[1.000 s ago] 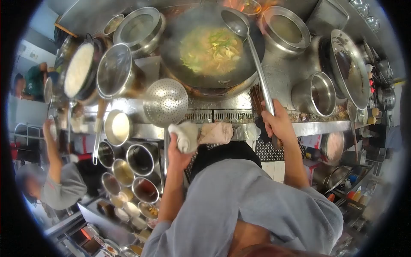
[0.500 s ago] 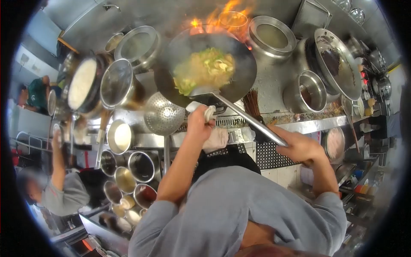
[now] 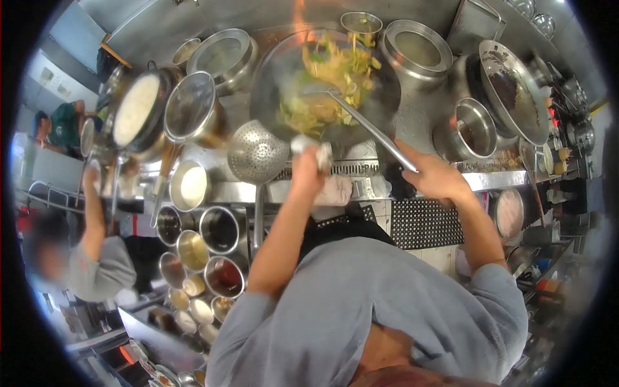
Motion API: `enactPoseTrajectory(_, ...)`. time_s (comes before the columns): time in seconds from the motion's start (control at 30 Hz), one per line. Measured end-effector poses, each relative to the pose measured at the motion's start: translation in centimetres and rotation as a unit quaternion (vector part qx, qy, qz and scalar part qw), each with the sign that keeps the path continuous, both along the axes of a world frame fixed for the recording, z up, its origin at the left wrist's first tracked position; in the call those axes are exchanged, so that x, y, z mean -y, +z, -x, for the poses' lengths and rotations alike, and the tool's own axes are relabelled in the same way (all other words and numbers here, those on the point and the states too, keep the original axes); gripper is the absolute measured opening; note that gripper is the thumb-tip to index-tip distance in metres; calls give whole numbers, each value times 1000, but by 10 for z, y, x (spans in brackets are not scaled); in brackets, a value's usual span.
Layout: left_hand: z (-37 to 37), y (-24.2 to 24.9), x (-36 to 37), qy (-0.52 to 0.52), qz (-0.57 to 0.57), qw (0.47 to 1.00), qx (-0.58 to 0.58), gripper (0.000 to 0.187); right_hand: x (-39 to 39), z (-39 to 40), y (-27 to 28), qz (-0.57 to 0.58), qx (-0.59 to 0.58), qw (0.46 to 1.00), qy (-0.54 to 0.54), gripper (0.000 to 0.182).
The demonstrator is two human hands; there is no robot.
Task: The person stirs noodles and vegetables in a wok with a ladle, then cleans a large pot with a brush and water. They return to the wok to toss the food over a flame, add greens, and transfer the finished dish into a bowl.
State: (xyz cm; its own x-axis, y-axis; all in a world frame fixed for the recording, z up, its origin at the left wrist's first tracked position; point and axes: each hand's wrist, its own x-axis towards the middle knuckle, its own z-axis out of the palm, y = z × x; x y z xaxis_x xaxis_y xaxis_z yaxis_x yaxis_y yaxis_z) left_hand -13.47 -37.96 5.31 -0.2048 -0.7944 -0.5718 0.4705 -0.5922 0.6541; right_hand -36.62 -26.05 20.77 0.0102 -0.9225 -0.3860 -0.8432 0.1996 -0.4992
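Note:
A dark wok (image 3: 264, 84) sits at the top centre on the stove. Green and yellow chopped food (image 3: 338, 71) is in it, partly tossed up and blurred near the far rim. My left hand (image 3: 309, 169) is closed round a white cloth (image 3: 320, 152) at the wok's near edge; the wok's handle is hidden there. With my right hand (image 3: 433, 173) I grip the long metal handle of a ladle (image 3: 374, 131), whose head lies among the food. Just left of my left hand is a perforated strainer (image 3: 258, 151).
Metal pots (image 3: 190, 106) stand left of the wok, with a lidded pot (image 3: 418, 51) and an open pot (image 3: 467, 129) to the right. Sauce containers (image 3: 219, 230) fill the lower left. A co-worker (image 3: 103, 267) is at far left. A flame (image 3: 300, 16) rises behind the wok.
The food has been thrown upward and toward the wok's far side. The ladle's head has moved farther into the wok, and the flames behind are smaller.

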Motion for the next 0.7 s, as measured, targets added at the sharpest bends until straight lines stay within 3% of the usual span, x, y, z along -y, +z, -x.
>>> enactPoseTrajectory(0.03,-1,-8,28,-31,14,997,-62,18,-7,0,14,-31,9,999,-11,68)
enactPoseTrajectory(0.1,3,-15,55,-45,-31,997,-62,19,-19,8,19,-30,6,1000,4,68)
enactPoseTrajectory(0.17,10,31,32,-42,-29,997,-63,19,-20,30,19,4,20,996,89,69)
enactPoseTrajectory(0.2,10,47,24,-40,-43,997,-53,20,-12,9,59,-128,25,991,23,70)
enactPoseTrajectory(0.23,11,46,31,-42,-40,997,-52,20,-2,12,49,-124,26,992,22,70)
enactPoseTrajectory(0.3,11,23,45,-59,-22,996,-66,20,15,17,-2,-2,-48,997,65,71)
enactPoseTrajectory(0.37,9,-19,32,-42,-6,997,-57,21,38,-3,-24,-23,-68,997,14,70)
enactPoseTrajectory(0.43,5,-52,-2,-33,33,997,55,23,49,-5,-32,-36,-92,995,-32,69)
enactPoseTrajectory(0.53,-3,-24,-31,-24,16,997,72,24,29,2,-35,91,-62,994,-11,71)
enactPoseTrajectory(0.63,-3,-28,24,44,55,995,70,24,-2,7,4,35,2,999,-40,72)
enactPoseTrajectory(0.7,-11,-37,69,-24,60,997,38,20,-19,24,0,44,2,999,-13,71)
